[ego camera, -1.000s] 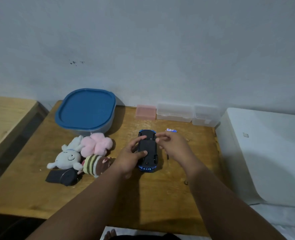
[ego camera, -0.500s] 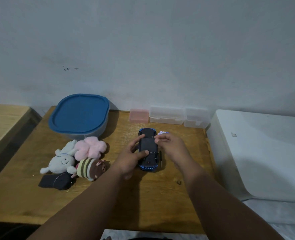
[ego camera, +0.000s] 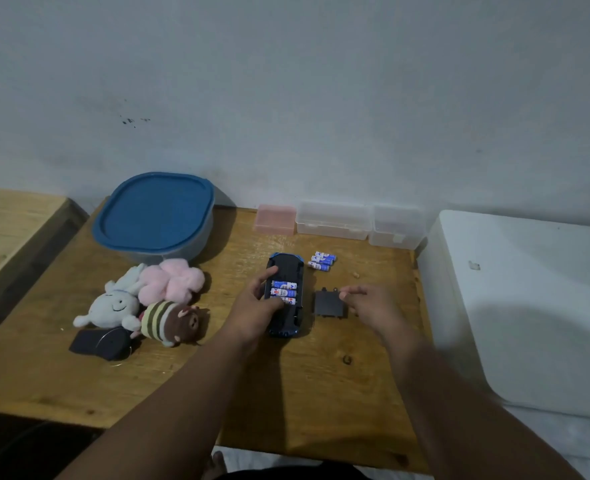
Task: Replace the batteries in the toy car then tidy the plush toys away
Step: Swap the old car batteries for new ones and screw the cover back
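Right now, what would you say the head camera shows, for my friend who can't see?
A person's left hand holds an upside-down blue toy car on a wooden table, its open compartment showing three batteries; the right hand is at the removed black cover beside it. Spare batteries lie behind, plush toys to the left.

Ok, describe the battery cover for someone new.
On the wooden table, find the upturned blue toy car. Just right of it lies the battery cover: a flat black square panel, unlike the blue-and-white loose batteries behind it.

Left hand [ego camera: 256, 308] grips upturned toy car [ego camera: 285, 268], batteries [ego camera: 284, 285] exposed; right hand [ego camera: 373, 303] at black cover [ego camera: 328, 304] beside it.
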